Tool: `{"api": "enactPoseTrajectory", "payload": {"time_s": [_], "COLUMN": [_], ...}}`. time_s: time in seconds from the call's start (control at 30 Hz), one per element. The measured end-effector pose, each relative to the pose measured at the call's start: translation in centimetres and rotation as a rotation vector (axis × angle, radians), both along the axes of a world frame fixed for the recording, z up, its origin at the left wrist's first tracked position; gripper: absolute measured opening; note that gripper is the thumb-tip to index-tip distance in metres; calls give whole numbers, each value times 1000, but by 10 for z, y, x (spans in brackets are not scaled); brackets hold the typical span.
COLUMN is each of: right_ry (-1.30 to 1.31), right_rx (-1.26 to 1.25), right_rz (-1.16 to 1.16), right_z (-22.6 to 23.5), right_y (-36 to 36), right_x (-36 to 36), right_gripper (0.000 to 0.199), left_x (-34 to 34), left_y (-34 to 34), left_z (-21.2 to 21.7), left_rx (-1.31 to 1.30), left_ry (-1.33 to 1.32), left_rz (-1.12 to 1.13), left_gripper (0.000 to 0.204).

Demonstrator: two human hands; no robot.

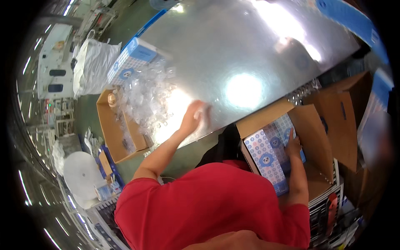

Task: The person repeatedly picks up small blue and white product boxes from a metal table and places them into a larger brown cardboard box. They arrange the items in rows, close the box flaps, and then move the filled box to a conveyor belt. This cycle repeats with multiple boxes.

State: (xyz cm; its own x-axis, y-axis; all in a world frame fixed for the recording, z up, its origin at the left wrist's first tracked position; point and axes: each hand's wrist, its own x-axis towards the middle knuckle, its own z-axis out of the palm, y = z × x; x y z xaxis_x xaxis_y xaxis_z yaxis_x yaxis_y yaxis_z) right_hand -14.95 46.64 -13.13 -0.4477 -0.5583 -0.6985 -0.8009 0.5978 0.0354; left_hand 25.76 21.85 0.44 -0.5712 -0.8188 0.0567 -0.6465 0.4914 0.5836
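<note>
My left hand (195,116) is over the metal table, its fingers curled and blurred by motion around something pale that I cannot make out. Beside it lies a heap of small clear plastic pieces (146,93). At the right, my right hand (293,146) reaches into an open brown carton (315,133) and grips a white-and-blue printed box (275,130), with a finger stretched along it. Another printed box (265,157) of the same kind stands at the carton's left side. The carton's floor is partly hidden by my arm.
A shiny metal table (208,50) fills the upper middle. Another printed box (132,62) stands on its left edge, above a brown carton (118,129). A white sack (95,62) stands farther left. Brown cardboard (339,125) rises at the right.
</note>
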Motion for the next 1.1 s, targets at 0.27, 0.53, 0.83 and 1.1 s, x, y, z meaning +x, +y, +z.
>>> {"api": "enactPoseTrajectory", "payload": {"time_s": [0.27,0.53,0.83,1.1], "right_ry": [-114,-374,-196,-1113], "right_rx": [114,-227,-563,-1005], "right_rz": [147,-47,129,-235], "right_z": [32,38,153,228], "right_y": [-5,4,-60,-262], "right_x": [30,-13,37,210], "right_gripper": [84,58,19,32], "left_x": [97,114,143,29], "left_y": [-103,-199,-192,-106], "left_z": [14,-11,22,62], "left_rx": [-239,-32,471,992], "left_ry": [-835,-590,538,533], "left_rz": [365,284,654,203], "left_gripper": [87,58,20,11]}}
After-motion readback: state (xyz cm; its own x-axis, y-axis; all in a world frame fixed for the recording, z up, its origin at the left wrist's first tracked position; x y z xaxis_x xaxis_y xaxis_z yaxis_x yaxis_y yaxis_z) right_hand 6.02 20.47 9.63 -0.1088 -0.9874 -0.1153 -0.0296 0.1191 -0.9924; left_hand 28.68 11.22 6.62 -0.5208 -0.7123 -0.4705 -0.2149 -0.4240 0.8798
